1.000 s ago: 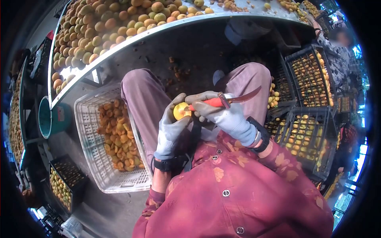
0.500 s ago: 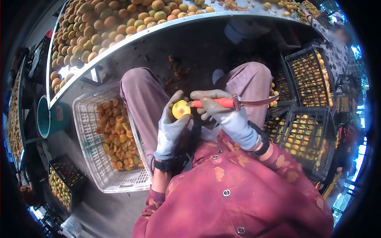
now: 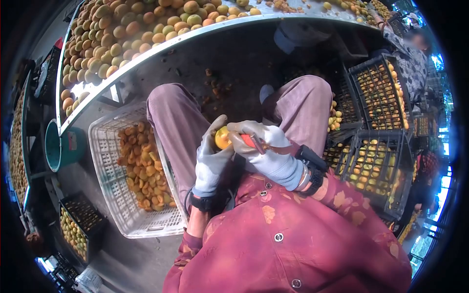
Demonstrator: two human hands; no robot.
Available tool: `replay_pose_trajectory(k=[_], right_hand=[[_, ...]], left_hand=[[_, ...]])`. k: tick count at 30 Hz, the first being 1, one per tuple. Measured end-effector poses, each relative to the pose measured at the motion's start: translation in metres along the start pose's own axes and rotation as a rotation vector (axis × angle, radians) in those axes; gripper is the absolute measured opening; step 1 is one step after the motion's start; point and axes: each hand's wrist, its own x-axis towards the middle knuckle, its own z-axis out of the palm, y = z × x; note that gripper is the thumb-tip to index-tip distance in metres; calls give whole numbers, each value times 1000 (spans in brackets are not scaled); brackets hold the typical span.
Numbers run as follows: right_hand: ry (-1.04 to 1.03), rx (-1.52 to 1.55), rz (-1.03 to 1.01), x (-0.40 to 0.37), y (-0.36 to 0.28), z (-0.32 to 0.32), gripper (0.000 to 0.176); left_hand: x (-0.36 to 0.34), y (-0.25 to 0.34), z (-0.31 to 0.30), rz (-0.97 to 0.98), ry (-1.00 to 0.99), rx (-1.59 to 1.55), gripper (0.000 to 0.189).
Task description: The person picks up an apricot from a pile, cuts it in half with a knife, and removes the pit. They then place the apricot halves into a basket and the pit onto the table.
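Note:
Gloved and bent round a yellow fruit (image 3: 223, 138), my left hand (image 3: 210, 158) is closed in front of my lap. My right hand (image 3: 266, 149), also gloved, is wrapped round the red handle of a knife (image 3: 251, 142). Its fingertips touch the right side of the fruit. The hand partly covers the knife, and whether its working end meets the fruit is hidden. Beside my left leg, a white plastic basket (image 3: 108, 188) holds many orange fruit pieces (image 3: 146, 178).
A metal-edged table (image 3: 195, 34) ahead bears a heap of whole fruit (image 3: 117, 39). Black crates of fruit (image 3: 373, 163) stand at the right, a teal bucket (image 3: 66, 145) and another black crate (image 3: 80, 222) at the left. A person (image 3: 410, 58) is at the upper right.
My right hand has moved left against the fruit, and the knife has turned from pointing right to a tilted position, mostly covered by the hand. The left hand still holds the fruit.

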Motion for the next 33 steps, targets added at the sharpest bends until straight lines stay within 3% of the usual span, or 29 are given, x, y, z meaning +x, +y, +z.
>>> replay_pose_trajectory(k=[2,6,8,9,13,18,19,20,22,25,27,30,32,33], right_hand=[[18,108,104,-2,1,3,25],[-21,2,14,-3,13,5,24],[30,327,142,0,15,12,21],[-66,133,65,-2,12,0,21],[11,-72,-78,-5,7,4,23],[-1,56,30,-1,11,6,21],[0,97,28,-1,19,9,20],[-9,285,256,-3,31,12,24],[-88,460,370,-5,40,7,30],[-39,189,231,-6,42,10,32],[-31,218,232,0,39,3,35],[-45,297,226,1,36,1,39],[-68,97,181,-1,27,-1,39],[-84,143,181,0,24,-3,39]], left_hand=[[0,-5,0,39,-8,-26,55],[1,-5,-1,-1,15,0,54],[1,-8,-3,-11,3,2,54],[2,-9,-2,-10,3,3,54],[2,-14,-4,-10,-11,56,53],[3,-9,1,8,-28,154,52],[4,-7,3,-68,-10,-34,53],[4,-6,3,-144,11,-223,53],[5,-13,-3,-126,-31,-182,56],[4,-6,-4,-210,-66,-365,58],[4,-2,-4,-239,-113,-535,61],[5,7,-4,-248,-97,-489,63],[5,4,-5,-232,-96,-485,63],[5,1,-6,-217,-92,-479,63]])
